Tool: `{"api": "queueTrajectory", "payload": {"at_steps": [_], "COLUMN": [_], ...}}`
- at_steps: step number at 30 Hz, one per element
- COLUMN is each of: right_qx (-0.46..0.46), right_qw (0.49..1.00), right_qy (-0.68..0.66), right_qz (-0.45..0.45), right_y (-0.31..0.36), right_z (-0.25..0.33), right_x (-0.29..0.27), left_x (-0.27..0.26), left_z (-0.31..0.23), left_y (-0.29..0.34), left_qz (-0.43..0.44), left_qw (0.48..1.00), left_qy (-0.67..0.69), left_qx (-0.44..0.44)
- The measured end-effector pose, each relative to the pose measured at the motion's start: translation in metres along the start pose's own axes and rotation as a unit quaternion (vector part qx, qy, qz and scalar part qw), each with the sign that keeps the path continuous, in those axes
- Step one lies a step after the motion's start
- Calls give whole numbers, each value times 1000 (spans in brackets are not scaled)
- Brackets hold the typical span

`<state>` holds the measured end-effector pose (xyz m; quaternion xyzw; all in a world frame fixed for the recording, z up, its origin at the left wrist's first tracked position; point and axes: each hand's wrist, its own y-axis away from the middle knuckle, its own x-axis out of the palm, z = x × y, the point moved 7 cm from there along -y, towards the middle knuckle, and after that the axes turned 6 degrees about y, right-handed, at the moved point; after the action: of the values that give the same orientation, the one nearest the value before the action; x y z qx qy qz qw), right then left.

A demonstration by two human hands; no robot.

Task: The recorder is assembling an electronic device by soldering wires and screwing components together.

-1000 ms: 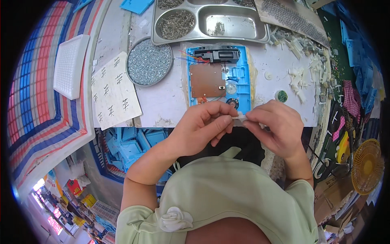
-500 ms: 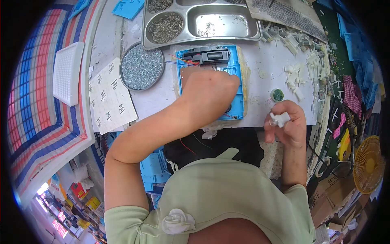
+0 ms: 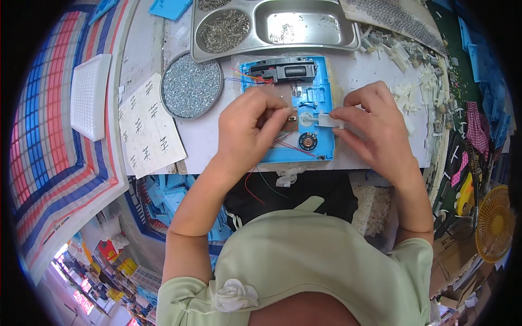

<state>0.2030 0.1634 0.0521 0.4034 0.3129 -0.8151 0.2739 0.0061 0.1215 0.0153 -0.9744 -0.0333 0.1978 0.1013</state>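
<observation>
A blue plastic casing (image 3: 325,149) lies on the table in front of me, holding a brown circuit board (image 3: 278,91), thin coloured wires and a round speaker (image 3: 308,141). A black module with a dark window (image 3: 295,71) sits along its far side. My right hand (image 3: 378,125) pinches a white plastic piece (image 3: 327,120) over the casing's right part, beside a pale round part (image 3: 306,119). From the left, my left hand (image 3: 244,130) reaches over the board, thumb and forefinger closed at a tiny metallic part (image 3: 292,118); whether they grip it is unclear.
A round dish of small metal parts (image 3: 191,87) stands left of the casing, beside a sheet with handwriting (image 3: 149,130). Behind is a compartmented metal tray (image 3: 261,48) with springs. Loose white plastic parts (image 3: 416,89) spread at the right. A yellow fan (image 3: 495,224) is far right.
My right hand has brought the white plastic piece leftward, from beside the table edge to over the casing. My left hand has drawn back to the left, uncovering the speaker and wires.
</observation>
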Motion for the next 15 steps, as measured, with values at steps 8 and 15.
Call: {"api": "queueTrajectory", "payload": {"at_steps": [8, 15], "right_qx": [-73, -16], "right_qw": [993, 992], "right_qy": [-79, -129], "right_qz": [50, -4], "right_y": [-19, -5], "right_z": [-8, -12], "right_x": [17, 42], "left_x": [5, 4], "left_z": [5, 7], "left_y": [5, 3], "left_qz": [-28, -12], "left_qw": [998, 999], "left_qy": [42, 17], "left_qx": [27, 28]}}
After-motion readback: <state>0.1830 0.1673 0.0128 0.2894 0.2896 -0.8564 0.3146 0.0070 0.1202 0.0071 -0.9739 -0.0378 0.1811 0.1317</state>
